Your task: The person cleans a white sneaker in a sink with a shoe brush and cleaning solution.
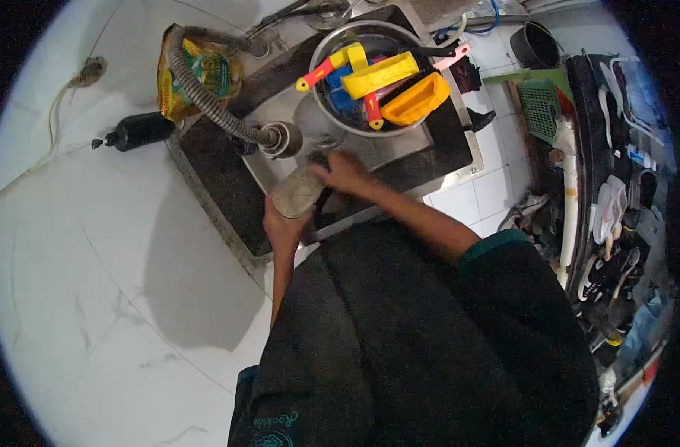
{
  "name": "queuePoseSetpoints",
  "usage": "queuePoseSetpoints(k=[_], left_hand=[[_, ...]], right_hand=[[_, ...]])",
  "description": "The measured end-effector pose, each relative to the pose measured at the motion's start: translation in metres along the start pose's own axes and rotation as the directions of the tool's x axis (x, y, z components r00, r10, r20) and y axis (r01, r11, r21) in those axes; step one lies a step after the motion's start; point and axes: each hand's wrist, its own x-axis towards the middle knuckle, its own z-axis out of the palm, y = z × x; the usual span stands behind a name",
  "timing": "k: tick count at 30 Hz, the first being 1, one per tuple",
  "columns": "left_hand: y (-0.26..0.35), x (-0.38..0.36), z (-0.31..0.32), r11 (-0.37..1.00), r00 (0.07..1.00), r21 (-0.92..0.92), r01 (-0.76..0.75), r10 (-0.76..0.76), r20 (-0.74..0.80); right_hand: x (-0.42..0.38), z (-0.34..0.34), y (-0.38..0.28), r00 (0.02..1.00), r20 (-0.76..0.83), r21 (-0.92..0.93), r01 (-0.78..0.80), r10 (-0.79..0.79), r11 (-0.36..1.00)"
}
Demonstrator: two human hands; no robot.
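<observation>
In the head view my left hand (283, 227) grips what looks like a dark shoe (298, 192) from below, its worn beige sole turned up. My right hand (344, 176), blurred by motion, is closed at the far end of the sole, with something dark at its fingers that I cannot make out. Both hands are over the near side of the steel sink (422, 141). Just beyond the shoe, the head of a ribbed flexible faucet (280, 139) points down into the sink.
A metal basin (319, 82) holds yellow, orange, blue and red plastic pieces. Left of the faucet stand a yellow pouch (175, 86) and a black bottle (143, 132) lying on the white counter (72, 246). A shoe rack (601, 216) lines the right, near a green basket (538, 108).
</observation>
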Motion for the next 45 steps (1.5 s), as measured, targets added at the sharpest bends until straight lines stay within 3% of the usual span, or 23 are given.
queuePoseSetpoints(k=[2, 3, 5, 7, 10, 11, 14, 15, 18, 21, 24, 28, 31, 34, 35, 36, 38, 39, 42, 45], left_hand=[[-0.001, 0.01, -0.001, 1.0, 1.0, -0.031, 0.0, 0.0, -0.004], [-0.002, 0.012, 0.0, 0.999, 1.0, -0.049, 0.012, -0.013, -0.004], [-0.008, -0.006, 0.001, 0.998, 0.999, -0.038, 0.041, -0.041, -0.009], [-0.002, 0.002, 0.002, 1.0, 0.999, 0.015, -0.021, 0.022, -0.041], [-0.001, 0.002, 0.002, 0.994, 0.998, 0.096, 0.061, -0.061, 0.001], [0.001, -0.001, 0.003, 0.999, 0.999, 0.038, 0.016, -0.015, -0.034], [-0.015, 0.0, 0.0, 0.999, 0.999, -0.032, -0.045, 0.044, -0.006], [-0.014, 0.005, 0.002, 0.999, 0.999, -0.035, -0.033, 0.032, -0.017], [-0.014, -0.003, 0.005, 1.0, 1.0, -0.018, 0.0, -0.001, -0.022], [-0.015, -0.002, -0.001, 1.0, 1.0, 0.014, -0.011, 0.011, -0.008], [-0.009, 0.007, 0.003, 1.0, 1.0, -0.021, 0.011, -0.011, 0.012], [-0.007, -0.002, -0.004, 0.998, 0.999, 0.034, -0.048, 0.047, 0.026], [-0.017, 0.004, -0.004, 0.998, 0.997, -0.007, -0.07, 0.07, 0.042], [-0.006, 0.006, -0.005, 0.995, 0.994, -0.025, -0.099, 0.1, 0.046], [-0.002, 0.008, -0.005, 0.996, 0.996, -0.033, -0.082, 0.083, 0.044], [0.002, 0.007, -0.006, 0.998, 0.998, -0.041, -0.056, 0.057, 0.041], [-0.011, 0.005, -0.002, 0.997, 0.998, -0.064, -0.033, 0.036, 0.044], [-0.019, 0.008, 0.001, 0.997, 0.998, -0.078, -0.03, 0.034, 0.043], [-0.047, 0.015, 0.004, 0.988, 0.991, -0.072, -0.135, 0.135, 0.0], [-0.007, 0.006, -0.005, 0.997, 0.997, -0.038, -0.069, 0.07, 0.013]], right_hand=[[0.019, -0.01, 0.005, 0.977, 0.083, -0.13, -0.182, 0.194, 0.975], [0.011, 0.0, -0.008, 0.998, 0.042, -0.071, 0.04, -0.037, 0.997], [0.02, 0.007, 0.023, 0.998, 0.018, -0.062, -0.054, 0.055, 0.997], [0.031, 0.013, 0.029, 0.997, -0.001, -0.119, -0.08, 0.08, 0.99], [0.007, 0.019, -0.027, 0.98, 0.01, 0.04, 0.201, -0.201, 0.979], [0.025, 0.021, -0.014, 0.994, 0.109, 0.06, -0.015, 0.008, 0.998], [0.017, 0.005, -0.027, 0.996, 0.055, -0.05, 0.08, -0.077, 0.996], [0.01, -0.001, -0.033, 0.978, 0.144, 0.04, 0.15, -0.155, 0.988], [0.023, -0.013, -0.004, 0.993, 0.087, -0.014, -0.078, 0.079, 0.997], [0.002, 0.002, -0.016, 0.973, 0.011, -0.059, 0.231, -0.23, 0.971], [0.028, -0.008, 0.02, 0.99, -0.131, -0.169, -0.075, 0.053, 0.983], [0.013, -0.02, 0.001, 0.971, 0.123, -0.155, -0.186, 0.206, 0.97], [0.016, 0.02, 0.038, 0.994, -0.027, 0.085, -0.103, 0.106, 0.991], [0.029, 0.0, 0.026, 0.985, 0.032, -0.199, -0.16, 0.17, 0.967], [0.025, 0.015, 0.022, 0.997, -0.061, -0.213, -0.051, 0.039, 0.976], [0.032, 0.022, 0.035, 0.997, -0.058, -0.159, -0.05, 0.041, 0.986], [0.036, 0.032, 0.065, 0.997, -0.041, -0.045, -0.065, 0.063, 0.997], [0.03, 0.002, 0.038, 0.974, -0.022, -0.062, -0.226, 0.225, 0.972], [0.021, 0.018, 0.019, 0.999, 0.041, -0.097, 0.025, -0.021, 0.995], [0.045, 0.006, 0.072, 0.996, -0.093, -0.351, -0.028, -0.005, 0.936]])
